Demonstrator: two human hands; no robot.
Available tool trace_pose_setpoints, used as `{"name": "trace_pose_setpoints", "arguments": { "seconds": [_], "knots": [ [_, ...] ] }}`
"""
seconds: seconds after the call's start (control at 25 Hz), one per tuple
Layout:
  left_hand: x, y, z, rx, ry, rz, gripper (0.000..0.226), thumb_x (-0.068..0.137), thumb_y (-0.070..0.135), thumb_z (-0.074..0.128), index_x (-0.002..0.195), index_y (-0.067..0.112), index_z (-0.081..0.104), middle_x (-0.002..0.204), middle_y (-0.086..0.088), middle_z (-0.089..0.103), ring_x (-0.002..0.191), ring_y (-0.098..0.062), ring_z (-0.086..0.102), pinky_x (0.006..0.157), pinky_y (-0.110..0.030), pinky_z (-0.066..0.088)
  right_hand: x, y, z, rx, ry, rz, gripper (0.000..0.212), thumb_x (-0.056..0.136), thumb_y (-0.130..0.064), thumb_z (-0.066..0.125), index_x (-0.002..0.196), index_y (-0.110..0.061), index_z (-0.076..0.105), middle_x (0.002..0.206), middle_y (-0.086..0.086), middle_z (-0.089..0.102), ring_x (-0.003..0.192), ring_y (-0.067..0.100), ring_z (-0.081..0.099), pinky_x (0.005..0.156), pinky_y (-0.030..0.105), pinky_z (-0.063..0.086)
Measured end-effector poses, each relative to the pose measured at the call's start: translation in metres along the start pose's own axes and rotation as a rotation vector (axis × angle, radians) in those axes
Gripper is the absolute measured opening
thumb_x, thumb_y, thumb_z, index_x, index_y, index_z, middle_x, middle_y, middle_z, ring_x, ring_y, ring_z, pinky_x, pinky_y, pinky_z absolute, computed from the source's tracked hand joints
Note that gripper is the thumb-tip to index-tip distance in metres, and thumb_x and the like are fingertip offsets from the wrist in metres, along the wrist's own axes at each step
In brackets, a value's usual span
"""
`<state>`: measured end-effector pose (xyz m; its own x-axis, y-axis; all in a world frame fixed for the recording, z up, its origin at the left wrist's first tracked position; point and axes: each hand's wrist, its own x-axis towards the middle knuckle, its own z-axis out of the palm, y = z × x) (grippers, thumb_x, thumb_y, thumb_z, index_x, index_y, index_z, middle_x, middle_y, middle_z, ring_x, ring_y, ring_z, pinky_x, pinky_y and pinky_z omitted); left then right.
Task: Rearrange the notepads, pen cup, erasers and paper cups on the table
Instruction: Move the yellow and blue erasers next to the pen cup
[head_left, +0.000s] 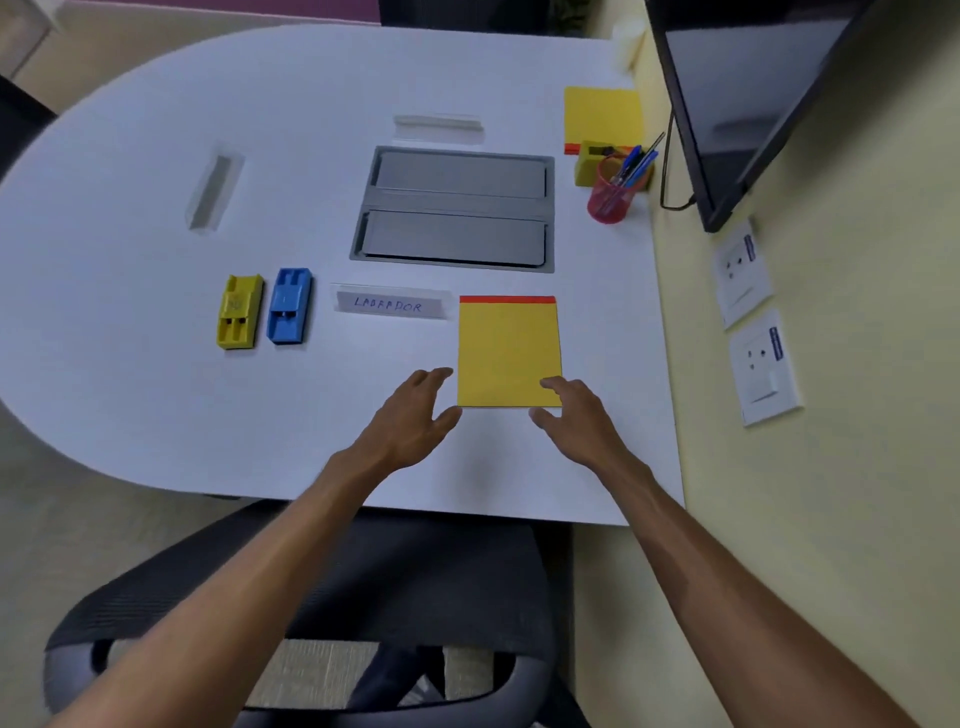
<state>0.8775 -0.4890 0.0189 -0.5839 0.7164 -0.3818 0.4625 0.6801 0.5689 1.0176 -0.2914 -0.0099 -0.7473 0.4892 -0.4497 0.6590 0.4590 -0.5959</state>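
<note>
A yellow notepad (509, 353) with a red top strip lies flat near the table's front right. My left hand (415, 415) is at its lower left corner and my right hand (574, 415) at its lower right corner, both with loosely spread fingers that grip nothing. A second yellow notepad (602, 117) lies at the back right. In front of it stands a red mesh pen cup (612, 195) with blue pens, beside a small yellow block (589, 163). A yellow eraser (239, 318) and a blue eraser (289, 305) lie side by side at the left.
A grey metal cable hatch (454, 208) is set into the white table (156, 156). A clear name stand reading "LABRADOR" (392, 305) stands between the erasers and the notepad. A black monitor (753, 88) leans at the right wall. A dark chair (363, 597) is below the table edge.
</note>
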Motion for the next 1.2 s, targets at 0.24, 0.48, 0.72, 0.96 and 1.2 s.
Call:
{"name": "trace_pose_setpoints", "arguments": {
  "seconds": [0.24, 0.48, 0.72, 0.96, 1.2],
  "knots": [
    [0.073, -0.021, 0.051, -0.064, -0.099, -0.134, 0.069, 0.096, 0.038, 0.058, 0.153, 0.011, 0.030, 0.150, -0.016, 0.039, 0.134, -0.032, 0.043, 0.102, -0.039, 0.039, 0.057, 0.034, 0.016, -0.022, 0.021, 0.129, 0.061, 0.095, -0.032, 0.061, 0.147, -0.012, 0.039, 0.138, 0.018, 0.045, 0.130, 0.032, 0.044, 0.102, 0.036, 0.039],
    [0.121, -0.024, 0.079, -0.124, -0.010, -0.325, 0.059, 0.094, 0.029, 0.060, 0.141, 0.000, 0.038, 0.137, -0.023, 0.044, 0.127, -0.039, 0.042, 0.094, -0.040, 0.038, 0.089, 0.044, 0.031, 0.020, 0.098, 0.202, 0.055, 0.096, -0.031, 0.055, 0.143, -0.005, 0.040, 0.137, 0.016, 0.050, 0.130, 0.032, 0.042, 0.102, 0.039, 0.039],
    [0.141, -0.019, 0.076, -0.444, 0.057, -0.510, 0.043, 0.089, 0.027, 0.067, 0.123, 0.006, 0.051, 0.115, -0.012, 0.055, 0.088, -0.022, 0.054, 0.068, -0.029, 0.039, 0.103, 0.031, 0.037, 0.080, 0.191, 0.303, 0.048, 0.093, -0.027, 0.056, 0.134, -0.003, 0.048, 0.132, 0.015, 0.052, 0.122, 0.033, 0.049, 0.096, 0.037, 0.041],
    [0.164, -0.037, 0.064, -0.696, 0.075, -0.676, 0.019, 0.078, 0.008, 0.071, 0.076, 0.001, 0.054, 0.070, -0.014, 0.053, 0.063, -0.026, 0.051, 0.062, -0.032, 0.046, 0.125, 0.032, 0.020, 0.366, 0.235, 0.508, 0.024, 0.081, -0.014, 0.066, 0.103, -0.007, 0.062, 0.094, 0.009, 0.058, 0.091, 0.032, 0.061, 0.076, 0.035, 0.048],
    [0.172, -0.042, 0.061, -0.672, 0.097, -0.594, 0.018, 0.077, -0.012, 0.054, 0.079, 0.002, 0.065, 0.088, -0.019, 0.069, 0.074, -0.031, 0.065, 0.078, -0.047, 0.061, 0.138, 0.045, 0.004, 0.481, 0.273, 0.539, 0.021, 0.079, 0.001, 0.068, 0.093, -0.013, 0.060, 0.083, 0.000, 0.060, 0.073, 0.020, 0.055, 0.055, 0.025, 0.040]
  ]
}}
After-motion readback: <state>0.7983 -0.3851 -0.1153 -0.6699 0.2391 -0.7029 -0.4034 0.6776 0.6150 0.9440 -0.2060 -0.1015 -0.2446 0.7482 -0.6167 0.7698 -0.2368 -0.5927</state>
